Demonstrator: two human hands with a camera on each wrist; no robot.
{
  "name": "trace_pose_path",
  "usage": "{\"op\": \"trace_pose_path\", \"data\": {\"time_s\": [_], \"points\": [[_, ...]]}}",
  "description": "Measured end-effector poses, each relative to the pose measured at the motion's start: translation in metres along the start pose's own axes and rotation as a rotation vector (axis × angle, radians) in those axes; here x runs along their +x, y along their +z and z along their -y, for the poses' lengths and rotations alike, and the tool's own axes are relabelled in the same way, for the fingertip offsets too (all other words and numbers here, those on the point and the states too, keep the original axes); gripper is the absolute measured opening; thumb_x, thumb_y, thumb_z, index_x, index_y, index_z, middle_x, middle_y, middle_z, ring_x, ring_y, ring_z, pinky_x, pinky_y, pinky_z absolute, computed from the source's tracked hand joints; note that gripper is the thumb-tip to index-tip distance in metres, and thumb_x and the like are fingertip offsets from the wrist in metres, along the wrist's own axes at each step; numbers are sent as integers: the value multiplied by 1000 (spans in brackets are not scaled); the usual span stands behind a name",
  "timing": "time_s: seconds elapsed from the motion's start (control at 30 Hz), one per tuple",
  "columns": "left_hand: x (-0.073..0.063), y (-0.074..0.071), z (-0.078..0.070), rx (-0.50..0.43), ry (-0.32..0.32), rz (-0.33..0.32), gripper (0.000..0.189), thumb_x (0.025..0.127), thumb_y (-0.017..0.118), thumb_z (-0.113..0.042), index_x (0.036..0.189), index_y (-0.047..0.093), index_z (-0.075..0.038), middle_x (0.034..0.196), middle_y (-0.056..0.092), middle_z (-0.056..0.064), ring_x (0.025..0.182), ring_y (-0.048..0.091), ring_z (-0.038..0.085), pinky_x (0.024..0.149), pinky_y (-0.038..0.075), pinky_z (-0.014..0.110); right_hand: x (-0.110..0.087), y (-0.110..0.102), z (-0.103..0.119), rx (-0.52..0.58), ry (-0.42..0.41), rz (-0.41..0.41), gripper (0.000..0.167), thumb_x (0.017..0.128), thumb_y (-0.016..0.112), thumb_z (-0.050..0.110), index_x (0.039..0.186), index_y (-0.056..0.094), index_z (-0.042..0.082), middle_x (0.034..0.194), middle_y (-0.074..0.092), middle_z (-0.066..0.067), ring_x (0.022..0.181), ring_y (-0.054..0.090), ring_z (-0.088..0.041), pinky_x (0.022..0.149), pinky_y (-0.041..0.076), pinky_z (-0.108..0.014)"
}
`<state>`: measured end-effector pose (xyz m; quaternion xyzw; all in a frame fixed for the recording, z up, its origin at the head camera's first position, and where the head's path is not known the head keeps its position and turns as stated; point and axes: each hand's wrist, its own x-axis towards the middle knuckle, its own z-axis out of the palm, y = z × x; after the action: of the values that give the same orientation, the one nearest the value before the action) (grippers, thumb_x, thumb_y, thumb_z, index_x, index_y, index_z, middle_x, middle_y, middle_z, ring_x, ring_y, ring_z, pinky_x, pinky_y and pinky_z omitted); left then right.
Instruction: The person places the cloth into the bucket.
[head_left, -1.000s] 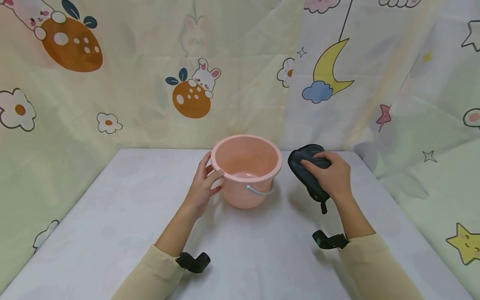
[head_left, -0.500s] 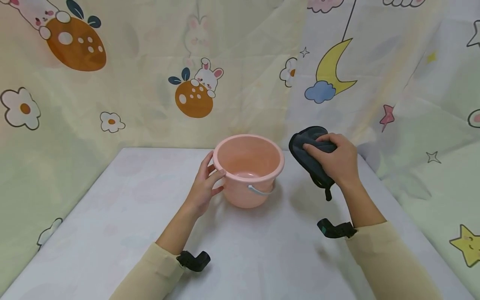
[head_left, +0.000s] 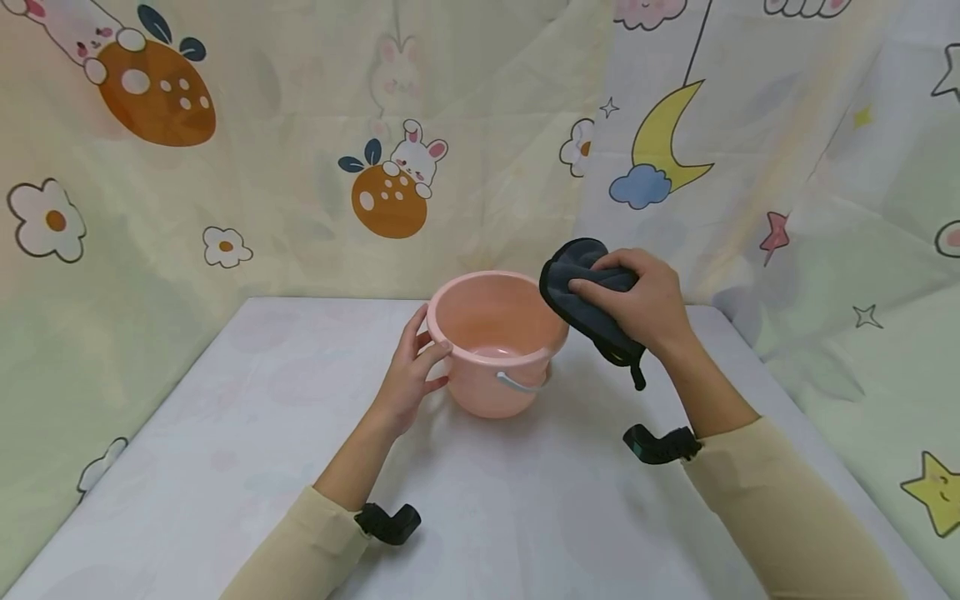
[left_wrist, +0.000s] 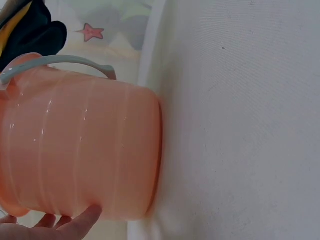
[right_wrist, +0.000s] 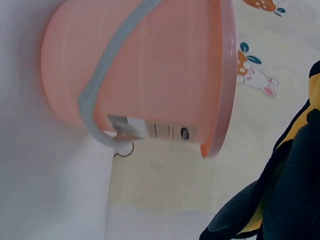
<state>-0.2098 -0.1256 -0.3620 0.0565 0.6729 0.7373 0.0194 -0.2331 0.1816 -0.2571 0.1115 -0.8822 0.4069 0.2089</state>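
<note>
In the head view, a pink bucket (head_left: 491,387) with a pale grey handle (head_left: 517,383) stands upright on the table. My left hand (head_left: 402,383) holds its left side, fingers spread around the wall and rim. The left wrist view shows fingertips (left_wrist: 90,215) against the bucket wall. Above the table, my right hand (head_left: 648,304) grips a folded dark grey cloth (head_left: 588,300) with black edging and a hanging loop. Its left end overlaps the bucket's right rim from the head camera. Yellow shows between the cloth's folds (right_wrist: 295,175) in the right wrist view.
A white-covered table (head_left: 525,517) reaches back to a patterned curtain (head_left: 285,167). A label (right_wrist: 160,130) is on the bucket's side. A black wrist camera (head_left: 388,523) sits at the left cuff, another wrist camera (head_left: 660,444) at the right.
My right hand has raised the cloth from beside the bucket, then brought it left to the bucket's right rim. My left hand and the bucket stay in place.
</note>
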Motion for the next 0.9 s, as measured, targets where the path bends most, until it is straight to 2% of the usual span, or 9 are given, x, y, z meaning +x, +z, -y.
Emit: {"op": "trace_pose_path", "data": {"time_s": [0.13,0.37,0.63,0.9], "points": [[1,0,1,18,2,1,77,99,59,-27,165,19,-35,160,35,12,142,44,33,107,46,65,2,5,8,33,-10,20,42,86,81,43,106,72,6,116,69,-13,110,61,-31,85,49,-40],[1,0,1,42,4,-8,76,99,58,-28,164,20,-36,159,37,13,141,46,34,105,48,65,10,15,16,75,-38,23,39,85,83,40,103,73,7,113,69,-11,109,61,-28,88,49,-40],[0,1,1,44,0,-1,75,100,56,-27,164,20,-37,158,37,13,140,46,33,103,50,64,19,26,28,108,-62,18,37,84,83,39,103,74,9,112,70,-9,108,61,-25,86,49,-39],[1,0,1,53,-11,-10,74,100,56,-29,164,20,-38,158,37,12,142,44,34,103,50,65,28,43,40,148,-109,12,38,85,82,39,102,74,7,112,70,-10,110,61,-26,96,50,-44]]}}
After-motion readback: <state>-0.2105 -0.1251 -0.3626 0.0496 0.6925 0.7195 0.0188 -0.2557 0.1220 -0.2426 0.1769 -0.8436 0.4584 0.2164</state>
